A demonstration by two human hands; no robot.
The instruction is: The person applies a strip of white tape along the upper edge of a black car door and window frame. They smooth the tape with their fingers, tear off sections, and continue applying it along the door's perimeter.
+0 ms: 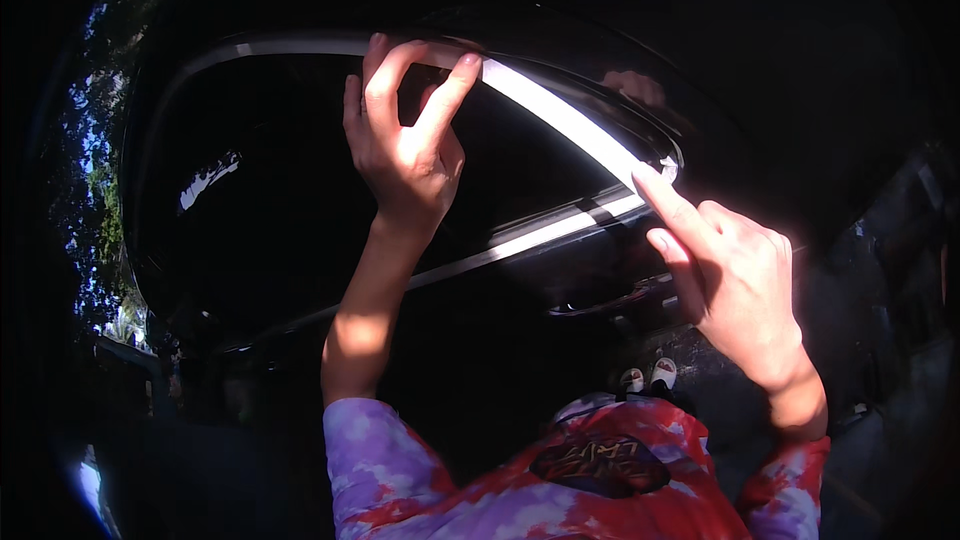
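A pale strip of trim [560, 118] runs along the upper edge of a dark car window [290, 160], very bright in the sun. My left hand [410, 140] rests its fingertips on the strip at the top of the window, fingers arched and apart. My right hand [735, 275] has its index finger stretched out, its tip at the strip's lower right end by the corner. The thumb stands away from that finger, and the other fingers are curled. Whether the strip is tape or metal I cannot tell.
A second pale strip [540, 235] follows the window's lower edge. Below it is a door handle [605, 302]. The glossy black car body [720, 70] reflects a hand. Light shoes [663, 372] show on the ground, and reflected trees [100, 140] at the left.
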